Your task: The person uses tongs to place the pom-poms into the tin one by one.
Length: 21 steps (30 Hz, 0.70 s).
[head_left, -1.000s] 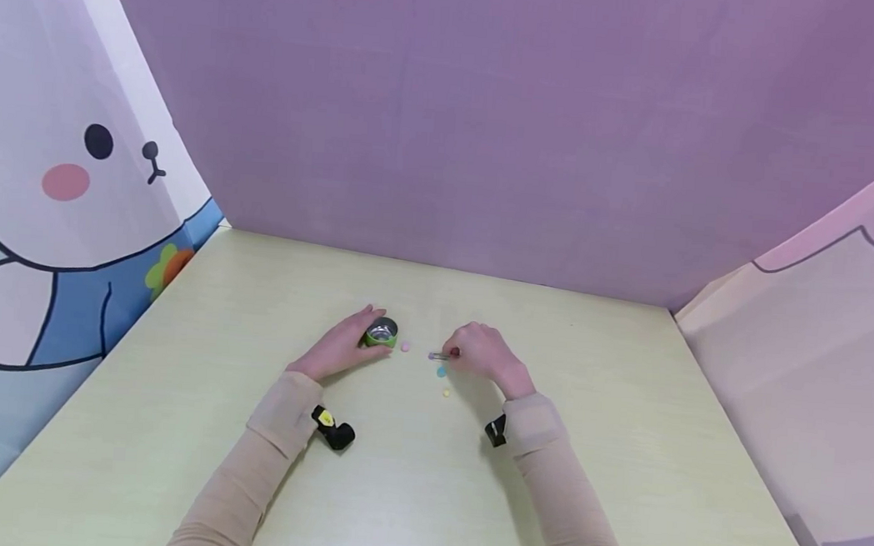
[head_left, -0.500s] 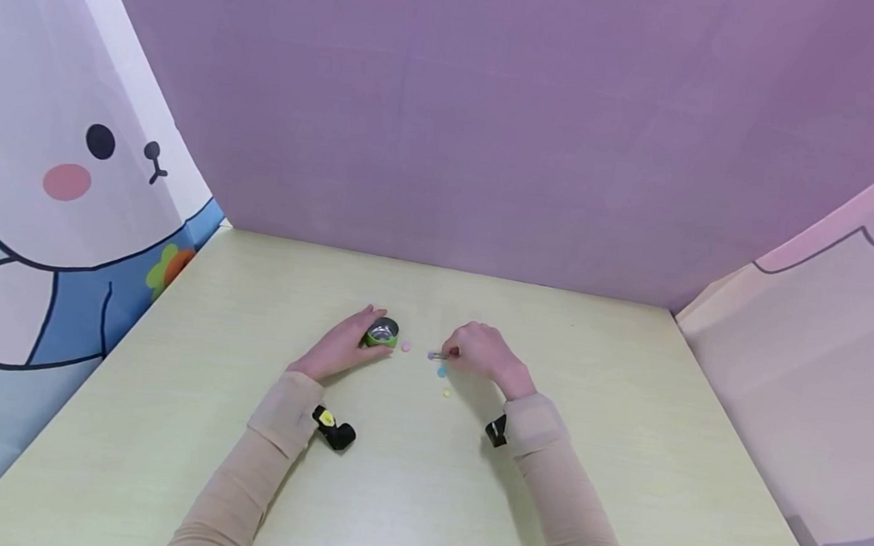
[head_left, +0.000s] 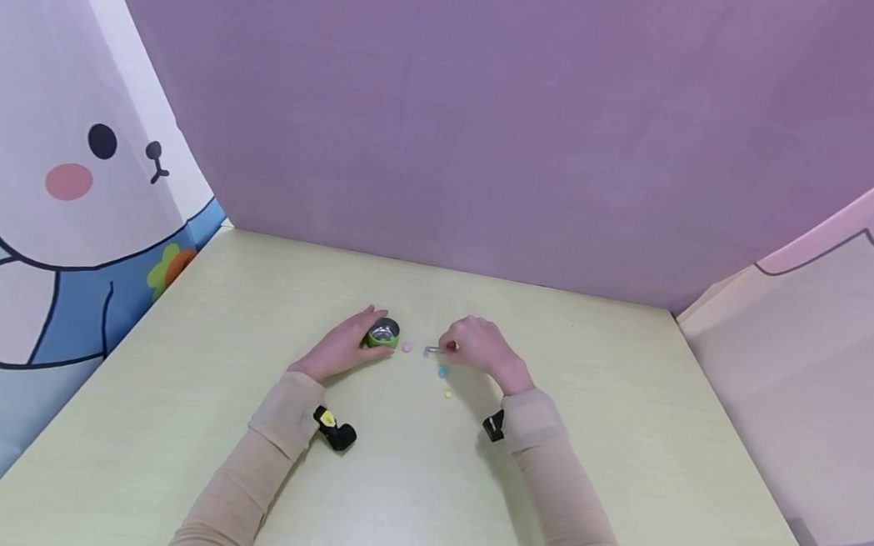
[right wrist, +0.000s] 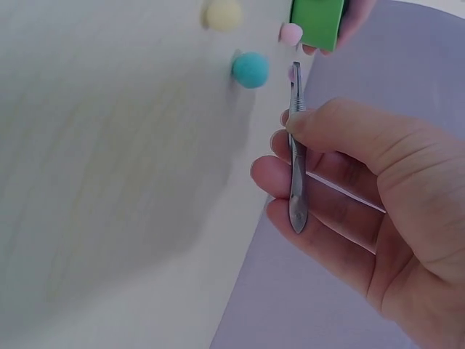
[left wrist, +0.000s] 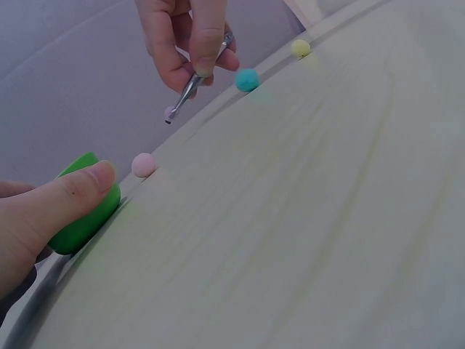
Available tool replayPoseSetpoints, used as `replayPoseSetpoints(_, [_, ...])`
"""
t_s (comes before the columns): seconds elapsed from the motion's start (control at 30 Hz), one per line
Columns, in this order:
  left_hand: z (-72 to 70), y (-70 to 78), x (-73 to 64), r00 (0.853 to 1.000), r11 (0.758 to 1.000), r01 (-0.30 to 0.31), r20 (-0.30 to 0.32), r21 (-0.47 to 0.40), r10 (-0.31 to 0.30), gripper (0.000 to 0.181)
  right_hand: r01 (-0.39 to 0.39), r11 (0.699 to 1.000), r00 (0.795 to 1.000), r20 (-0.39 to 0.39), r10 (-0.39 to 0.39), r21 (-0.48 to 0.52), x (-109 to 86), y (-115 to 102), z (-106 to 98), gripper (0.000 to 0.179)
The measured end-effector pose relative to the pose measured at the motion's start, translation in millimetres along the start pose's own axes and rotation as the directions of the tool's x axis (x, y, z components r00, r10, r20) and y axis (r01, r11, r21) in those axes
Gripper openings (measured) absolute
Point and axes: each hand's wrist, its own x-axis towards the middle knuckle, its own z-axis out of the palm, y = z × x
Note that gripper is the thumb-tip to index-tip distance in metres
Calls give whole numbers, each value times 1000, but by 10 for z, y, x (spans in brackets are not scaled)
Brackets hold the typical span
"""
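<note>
My left hand [head_left: 337, 348] holds a small green bowl [head_left: 383, 341] with a shiny metal inside, thumb and fingers on either side of it. In my right hand [head_left: 480, 345], thumb and fingers pinch a pair of metal tweezers [right wrist: 298, 167], tips pointing towards the bowl. A tiny purple ball [left wrist: 168, 113] is at the tweezer tips; in the left wrist view it appears just above the table. Between the tweezers and the bowl lies a pink ball [left wrist: 144, 165]. A turquoise ball [right wrist: 251, 70] sits below the right hand in the head view.
A yellow ball [head_left: 448, 395] lies nearer the front than the turquoise one. The pale table [head_left: 409, 488] ends at a purple backdrop [head_left: 445, 140]. A cartoon-printed sheet [head_left: 64, 225] hangs at the left, and a pale sheet [head_left: 815, 355] at the right.
My right hand has shifted slightly left and away from me, carrying the tweezers and the purple ball closer to the bowl. The left hand stays on the bowl.
</note>
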Motion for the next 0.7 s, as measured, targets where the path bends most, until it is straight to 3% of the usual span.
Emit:
replayPoseSetpoints(0.33, [-14,6,-16,1000,1000,1,0,-6,-1,80,23,999,1000,-9,-23,-22,100,-57,-62,30])
replayPoseSetpoints(0.7, [-15,-21,-1,1000,1000,-7,8,-11,7,81,3,999,1000,11,-2,-55,229,-149,-152,23])
